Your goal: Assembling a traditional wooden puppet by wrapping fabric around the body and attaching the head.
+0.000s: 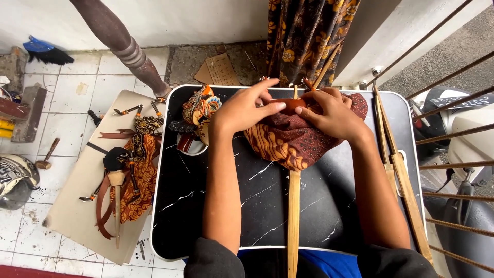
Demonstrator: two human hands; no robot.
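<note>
While both hands press on the brown batik cloth bundle (293, 139), which lies on the black marble-patterned table (206, 206) over a long pale wooden rod (294, 216), the work looks like seating a smooth reddish-brown wooden piece (290, 105) at the cloth's top. The left hand (242, 110) lies nearly flat, its fingers pinning that piece; the right hand (334, 113) curls closed on fabric just beside it. Judging from this, the thumbs should stay close to the rod, and the cloth should be gathered evenly towards the grip.
</note>
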